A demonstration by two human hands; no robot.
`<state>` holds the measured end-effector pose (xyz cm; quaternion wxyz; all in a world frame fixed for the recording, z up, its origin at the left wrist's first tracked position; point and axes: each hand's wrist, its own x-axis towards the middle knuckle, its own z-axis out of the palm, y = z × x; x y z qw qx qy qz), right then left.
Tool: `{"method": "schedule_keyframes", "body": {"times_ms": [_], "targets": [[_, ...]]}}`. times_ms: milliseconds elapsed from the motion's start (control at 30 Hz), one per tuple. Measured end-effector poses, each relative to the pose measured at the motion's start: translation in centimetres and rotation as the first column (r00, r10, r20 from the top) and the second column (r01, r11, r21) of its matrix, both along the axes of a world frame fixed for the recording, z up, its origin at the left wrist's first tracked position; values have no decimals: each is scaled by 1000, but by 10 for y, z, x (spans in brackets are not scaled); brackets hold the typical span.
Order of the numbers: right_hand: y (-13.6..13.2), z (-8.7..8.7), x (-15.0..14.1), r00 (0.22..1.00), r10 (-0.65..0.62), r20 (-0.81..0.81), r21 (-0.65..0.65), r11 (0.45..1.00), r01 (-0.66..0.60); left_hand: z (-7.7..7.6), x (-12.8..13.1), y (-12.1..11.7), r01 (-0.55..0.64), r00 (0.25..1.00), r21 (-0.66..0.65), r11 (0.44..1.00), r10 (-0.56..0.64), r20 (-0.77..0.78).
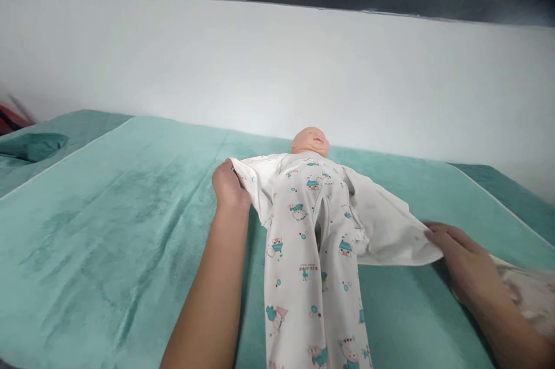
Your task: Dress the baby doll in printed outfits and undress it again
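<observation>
A baby doll [310, 141] lies on its back on a teal blanket [121, 224], head toward the wall. It wears a white patterned sleepsuit [312, 242] with small teal animal prints, opened out at both sides. My left hand [229, 187] is closed on the garment's left flap beside the doll's shoulder. My right hand [459, 259] rests with fingers gripping the edge of the spread right flap, low on the blanket.
A white wall [277, 68] rises right behind the doll's head. A folded teal cloth [32, 146] lies at far left on the bed. More pale fabric [531, 294] sits under my right forearm at the right edge.
</observation>
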<state>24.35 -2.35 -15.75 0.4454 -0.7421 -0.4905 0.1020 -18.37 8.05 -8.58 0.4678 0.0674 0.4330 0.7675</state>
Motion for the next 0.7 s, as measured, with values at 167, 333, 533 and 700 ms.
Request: {"method": "schedule_keyframes", "body": {"times_ms": [167, 333, 533, 700], "targets": [[4, 29, -50, 962, 16, 271, 223, 972, -79, 6, -1, -7, -149, 933, 5, 989, 142, -331], [48, 81, -145, 894, 377, 241, 165, 892, -421, -1, 20, -7, 194, 388, -8, 981, -85, -918], [121, 110, -254, 571, 717, 399, -234, 682, -693, -27, 26, -1, -9, -388, -250, 968, -234, -891], [135, 102, -254, 385, 751, 536, -408, 629, -662, -23, 16, 0, -196, -385, -335, 922, -386, -838]]}}
